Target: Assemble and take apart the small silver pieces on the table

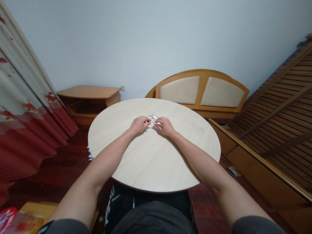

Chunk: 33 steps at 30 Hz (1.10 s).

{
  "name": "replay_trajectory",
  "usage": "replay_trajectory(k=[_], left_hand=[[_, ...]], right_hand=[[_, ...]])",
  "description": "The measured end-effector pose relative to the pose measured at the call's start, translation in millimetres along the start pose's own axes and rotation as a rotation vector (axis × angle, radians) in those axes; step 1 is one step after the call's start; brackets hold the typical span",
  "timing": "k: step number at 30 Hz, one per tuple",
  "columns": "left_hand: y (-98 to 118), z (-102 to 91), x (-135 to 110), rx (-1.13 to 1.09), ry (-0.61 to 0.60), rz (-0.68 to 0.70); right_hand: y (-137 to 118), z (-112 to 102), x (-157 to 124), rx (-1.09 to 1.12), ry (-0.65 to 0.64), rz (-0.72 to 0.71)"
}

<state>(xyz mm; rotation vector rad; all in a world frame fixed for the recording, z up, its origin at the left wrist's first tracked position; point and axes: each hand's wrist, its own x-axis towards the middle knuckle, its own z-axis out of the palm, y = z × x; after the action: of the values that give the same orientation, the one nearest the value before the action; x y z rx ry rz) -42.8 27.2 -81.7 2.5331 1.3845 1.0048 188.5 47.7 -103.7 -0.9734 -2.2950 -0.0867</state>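
Observation:
Over the middle of the round table [156,156], my left hand [139,124] and my right hand [166,126] face each other a short way apart. Between their fingertips runs a thin yellowish stick-like piece [152,122], pinched at both ends; its exact kind is too small to make out. Just beyond the fingers lie a few small shiny pieces [155,116], partly hidden by the hands. A small dark bit [146,131] rests by my left thumb. Both forearms reach in across the tabletop.
A wooden cabinet [90,92] stands at the back left beside a red and white curtain [31,130]. Behind the table leans a padded headboard [179,90]. A slatted bed frame [280,107] is on the right. A plastic bag [26,222] sits at the lower left.

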Motion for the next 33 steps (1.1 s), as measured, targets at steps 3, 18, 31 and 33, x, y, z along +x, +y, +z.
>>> replay_trajectory(k=[3,18,31,33], left_hand=[[1,-1.2,0,0.001,-0.008,-0.004],[10,-6.9,-1,0.005,-0.018,-0.064],[10,-6.8,-1,-0.022,0.019,-0.027],[9,-6.5,-1,-0.027,0.021,-0.019]], right_hand=[[-1,-1,0,0.000,0.004,0.005],[-10,-6,0,0.021,-0.011,0.023],[-5,-2,0,0.040,0.006,0.016],[-5,-3,0,0.041,0.004,0.013]])
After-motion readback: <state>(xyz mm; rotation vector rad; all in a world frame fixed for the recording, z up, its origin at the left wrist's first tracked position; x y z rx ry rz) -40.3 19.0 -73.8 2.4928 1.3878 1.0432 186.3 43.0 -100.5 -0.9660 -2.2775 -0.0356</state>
